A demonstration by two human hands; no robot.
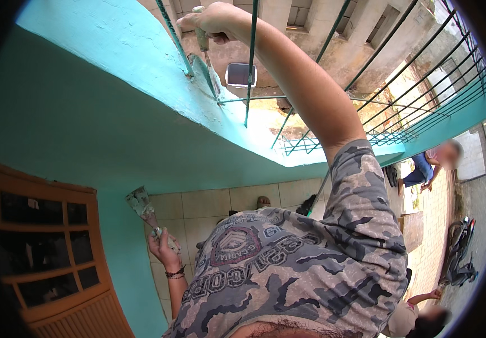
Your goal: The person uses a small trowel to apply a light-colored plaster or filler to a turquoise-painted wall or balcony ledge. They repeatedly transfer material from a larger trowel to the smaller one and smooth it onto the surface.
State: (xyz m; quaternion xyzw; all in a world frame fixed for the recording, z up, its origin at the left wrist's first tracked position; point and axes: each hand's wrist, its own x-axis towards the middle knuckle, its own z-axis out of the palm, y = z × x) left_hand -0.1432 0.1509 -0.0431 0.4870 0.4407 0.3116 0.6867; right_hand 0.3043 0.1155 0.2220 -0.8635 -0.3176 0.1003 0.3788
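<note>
My right arm reaches up through the green bars (252,73) of a grille. In my right hand (220,22), fingers wrapped round the handle, is a putty knife (202,38) pointing down. Its blade is at or very near the turquoise wall ledge (158,73), beside the foot of a bar; whether it touches cannot be made out. Lower down on the left, my left hand (167,248) is closed round the handle of a wider putty knife (141,204). That blade is smeared with pale material and points up, away from the ledge.
An orange-brown door (45,242) with dark panes stands at the left. Beyond the grille sits a dark bucket with a white rim (240,75). At the right are a person in jeans (420,169), another person (403,320) near the lower edge, and a motorcycle (458,250).
</note>
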